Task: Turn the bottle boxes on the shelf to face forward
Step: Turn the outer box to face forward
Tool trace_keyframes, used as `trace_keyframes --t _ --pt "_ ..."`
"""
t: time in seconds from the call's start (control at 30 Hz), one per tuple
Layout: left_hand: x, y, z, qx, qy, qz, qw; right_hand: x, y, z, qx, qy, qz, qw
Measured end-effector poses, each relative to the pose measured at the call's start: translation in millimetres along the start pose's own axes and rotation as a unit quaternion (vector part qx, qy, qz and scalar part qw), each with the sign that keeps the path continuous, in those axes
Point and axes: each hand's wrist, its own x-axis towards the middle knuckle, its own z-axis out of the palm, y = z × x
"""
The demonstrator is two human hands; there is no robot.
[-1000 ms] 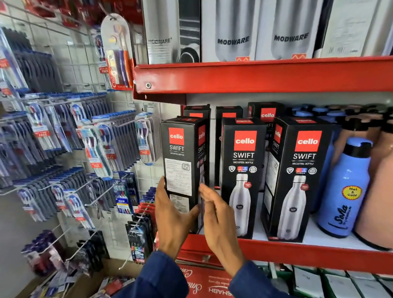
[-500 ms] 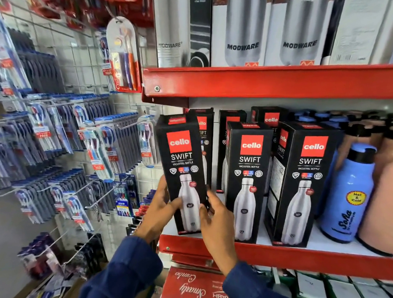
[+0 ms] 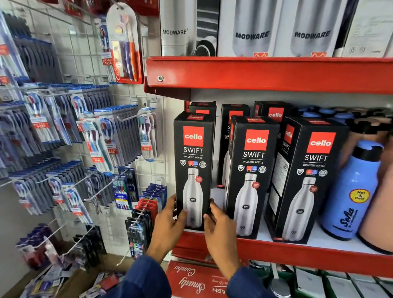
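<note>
The red shelf (image 3: 283, 249) carries three black Cello boxes along its front edge, all front-out. You've got the leftmost box (image 3: 193, 169) standing upright at the shelf's front left corner, your left hand (image 3: 169, 225) and right hand (image 3: 218, 228) gripping its lower sides. A blue bottle (image 3: 350, 192) stands right of the boxes.

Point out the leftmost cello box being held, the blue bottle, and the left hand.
Leftmost cello box (image 3: 193, 166): head view, on its front face below the SWIFT lettering.
Blue bottle (image 3: 351, 194): head view, on its body.
Left hand (image 3: 169, 223): head view, on its back.
</note>
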Motion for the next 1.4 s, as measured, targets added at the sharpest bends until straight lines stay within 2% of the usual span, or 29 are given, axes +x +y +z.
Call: trace_keyframes --t 0.17,0.57,0.87,0.93,1.03,1.1,1.17,1.23,1.4 --pt "-7.4 -3.1 6.9 0.058 0.067 -0.002 0.996 -8.5 4.4 1.2 -0.026 -0.026 0.004 0.999" --pt "-30.4 12.3 0.3 0.096 0.09 -0.022 0.991 -24.3 4.4 -5.0 -0.07 -0.046 -0.01 0.996" --pt "-37.7 15.7 0.0 0.106 0.086 -0.057 0.989 -27.1 5.2 -11.9 -0.042 -0.04 -0.017 0.998" --pt "-38.5 16.1 -2.6 0.082 0.11 -0.065 0.988 -26.4 5.9 -16.7 -0.021 -0.038 -0.015 0.999" --pt "-46.1 27.9 -3.6 0.071 0.201 -0.014 0.977 -33.3 5.1 -37.7 0.009 -0.012 -0.029 0.999" --pt "-50.0 41.3 7.4 0.063 0.241 0.025 0.968 -35.8 18.6 -58.1 0.03 0.037 -0.021 0.999" --pt "-57.2 54.2 23.9 0.06 0.243 0.073 0.965 -39.8 31.0 -79.3 0.043 0.087 -0.004 0.995" --pt "-60.7 63.2 31.8 0.054 0.208 0.103 0.971 -40.0 38.5 -89.2 0.054 0.127 -0.003 0.99" --pt "-65.4 74.2 56.3 0.062 0.048 0.038 0.996 -34.4 49.0 -90.3 0.063 0.172 0.019 0.983"
